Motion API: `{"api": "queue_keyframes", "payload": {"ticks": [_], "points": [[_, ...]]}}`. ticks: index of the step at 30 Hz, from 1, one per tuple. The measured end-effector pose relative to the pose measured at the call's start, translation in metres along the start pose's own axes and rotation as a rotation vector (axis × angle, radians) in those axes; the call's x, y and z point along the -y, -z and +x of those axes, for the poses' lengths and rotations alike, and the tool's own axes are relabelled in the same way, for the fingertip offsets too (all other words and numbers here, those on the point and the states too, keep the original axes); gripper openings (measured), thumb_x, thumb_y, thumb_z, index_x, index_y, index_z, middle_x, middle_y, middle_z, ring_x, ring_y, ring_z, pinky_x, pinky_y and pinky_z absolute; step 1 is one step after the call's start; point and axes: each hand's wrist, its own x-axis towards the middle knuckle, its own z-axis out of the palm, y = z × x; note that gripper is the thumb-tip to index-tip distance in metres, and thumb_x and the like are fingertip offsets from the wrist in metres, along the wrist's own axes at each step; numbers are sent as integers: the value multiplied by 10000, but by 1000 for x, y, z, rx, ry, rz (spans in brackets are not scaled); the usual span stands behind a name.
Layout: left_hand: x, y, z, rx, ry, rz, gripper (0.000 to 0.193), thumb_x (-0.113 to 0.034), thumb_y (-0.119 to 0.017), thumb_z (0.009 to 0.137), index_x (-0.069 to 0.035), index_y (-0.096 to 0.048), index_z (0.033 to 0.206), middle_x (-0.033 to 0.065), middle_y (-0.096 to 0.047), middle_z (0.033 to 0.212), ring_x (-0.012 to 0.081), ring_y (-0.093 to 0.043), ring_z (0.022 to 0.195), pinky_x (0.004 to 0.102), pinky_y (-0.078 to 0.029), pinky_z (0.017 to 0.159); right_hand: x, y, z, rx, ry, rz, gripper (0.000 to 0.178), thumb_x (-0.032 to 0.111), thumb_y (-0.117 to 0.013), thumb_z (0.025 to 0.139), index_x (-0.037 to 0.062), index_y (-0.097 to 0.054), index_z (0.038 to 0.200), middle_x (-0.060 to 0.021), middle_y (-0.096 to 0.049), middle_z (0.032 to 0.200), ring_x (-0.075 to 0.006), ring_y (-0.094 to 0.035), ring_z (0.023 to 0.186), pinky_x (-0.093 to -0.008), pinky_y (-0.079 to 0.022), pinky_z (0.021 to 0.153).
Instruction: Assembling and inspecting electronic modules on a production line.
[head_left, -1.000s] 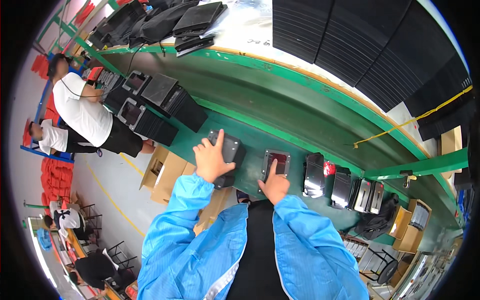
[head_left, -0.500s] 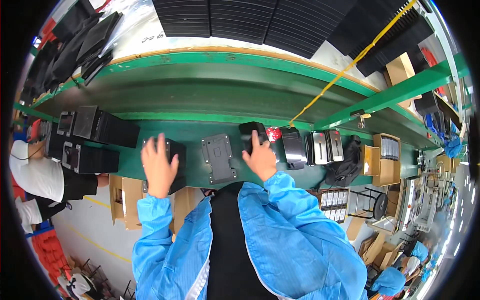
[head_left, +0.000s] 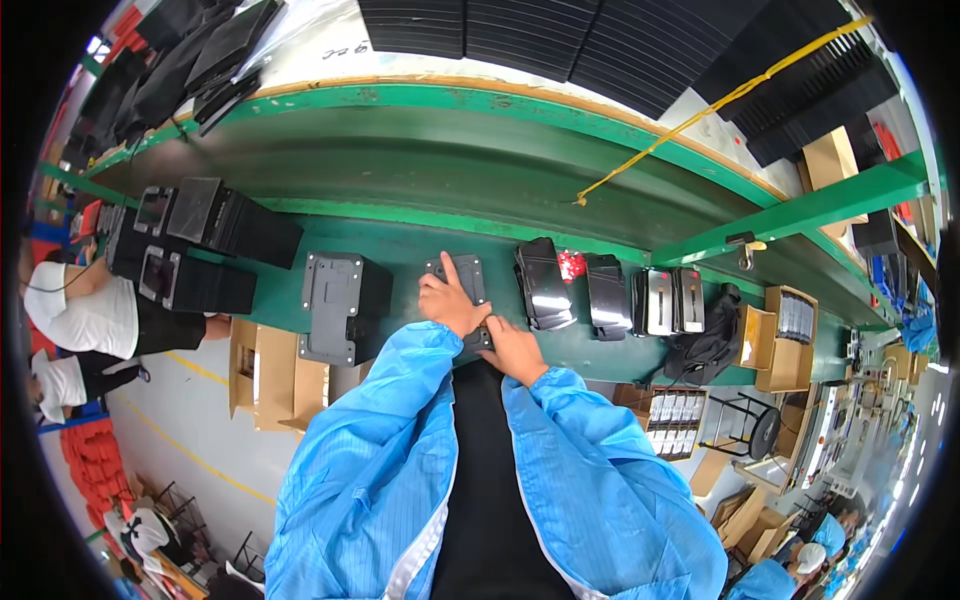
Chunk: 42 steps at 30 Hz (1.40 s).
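A dark grey panel (head_left: 432, 268) with screws at its corners lies on the green bench in front of me, partly covered by my hands. My left hand (head_left: 452, 303) rests on top of it, index finger stretched toward the far edge and the other fingers bent. Close against it, my right hand (head_left: 513, 351) holds the panel's near right edge, thumb toward me. Anything small between the hands is hidden. Left of them stands a black box-shaped unit (head_left: 374, 290) with a similar grey plate (head_left: 335, 290) on its upper face.
Glossy black covers (head_left: 545, 285) stand right of the panel beside a red-and-white item (head_left: 571, 265). Further right are silver-faced units (head_left: 654, 302), a black bag (head_left: 703, 340) and a cardboard box (head_left: 787, 345). More black units (head_left: 215, 225) stand left. A green shelf beam (head_left: 400, 95) runs overhead.
My left hand has moved right from the black unit onto the panel. My right hand has left the black covers and come down to the panel's near edge. The view has shifted slightly.
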Motion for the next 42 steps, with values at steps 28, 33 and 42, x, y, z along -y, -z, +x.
{"api": "queue_keyframes", "payload": {"ticks": [28, 33, 42], "points": [[188, 124, -29, -297, -48, -73, 1160, -526, -799, 618, -225, -297, 1619, 287, -552, 1109, 467, -604, 959, 504, -532, 822, 71, -9, 68, 25, -228, -207, 927, 492, -733, 826, 49, -331, 1535, -199, -710, 932, -396, -715, 783, -501, -566, 659], [206, 105, -12, -291, -71, -55, 1153, -514, -798, 619, -256, -290, 1622, 283, -535, 1116, 459, -583, 979, 507, -533, 804, 77, -9, 87, 195, -347, -206, 988, 496, -719, 830, 61, -262, 1590, -257, -693, 915, -417, -715, 790, -507, -572, 670], [194, 120, -21, -213, 2, -64, 1032, -459, -804, 679, -200, -375, 1581, 292, -531, 1184, 472, -564, 1050, 543, -512, 919, 35, 92, 62, -167, -412, -38, 892, 474, -702, 848, 128, -322, 1578, -285, -651, 1125, -422, -693, 953, -509, -579, 770]]}}
